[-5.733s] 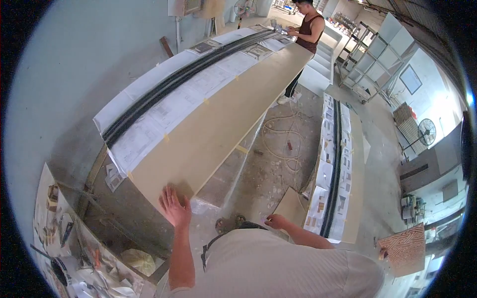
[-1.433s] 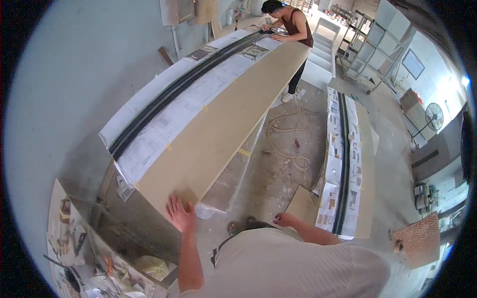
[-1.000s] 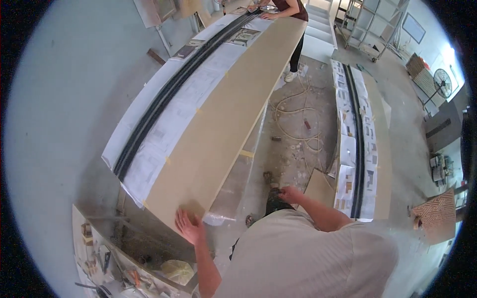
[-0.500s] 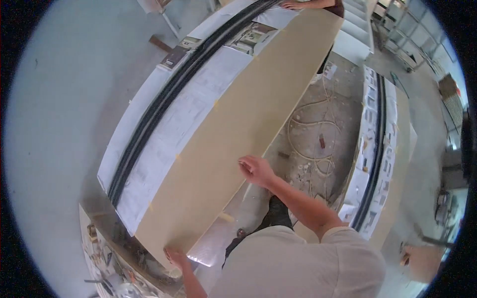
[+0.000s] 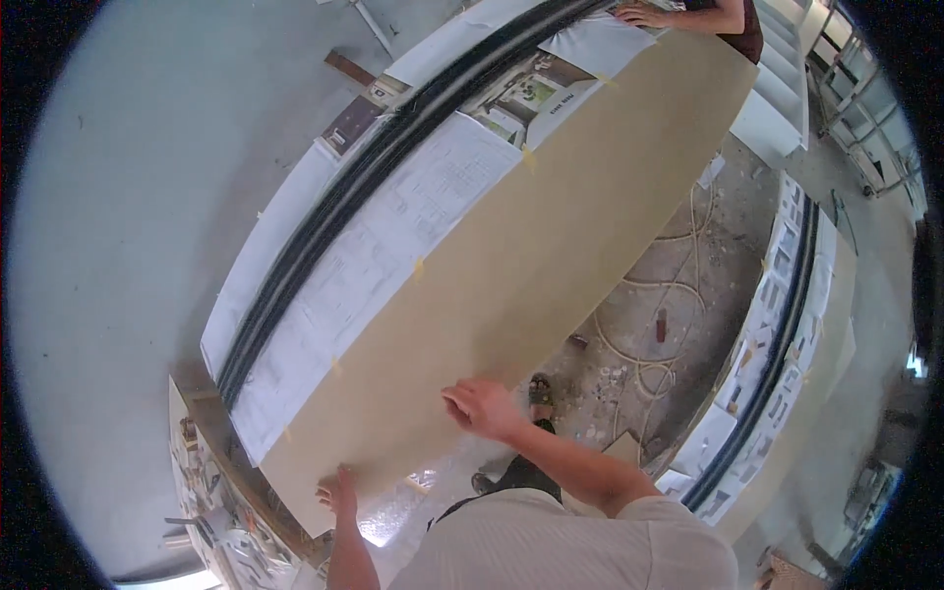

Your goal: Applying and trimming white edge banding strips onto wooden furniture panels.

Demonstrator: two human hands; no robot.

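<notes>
A long tan sheet (image 5: 551, 226) lies along the near side of a long work surface, with small pieces of yellow tape (image 5: 420, 267) along its far edge. My left hand (image 5: 339, 492) is at the sheet's near left end, fingers spread and laid on or just over it. Over the sheet's near edge is my right hand (image 5: 484, 408), its fingers curled together. What they hold, if anything, is too small to make out. White paper (image 5: 364, 265) with printed pages adjoins the sheet, and a black ridged strip (image 5: 324, 221) runs lengthwise beyond it.
A co-worker's hand (image 5: 644, 15) rests at the far end. To the right, another papered piece with a dark strip (image 5: 792, 339) stands across a debris-strewn floor with a looped hose (image 5: 600, 334). A wooden bin of scraps and tools (image 5: 231, 501) stands at lower left.
The view has shifted, so the far end and the co-worker's arm show more. My right hand has come back toward me; my left hand stays by the sheet's near end, fingers more spread.
</notes>
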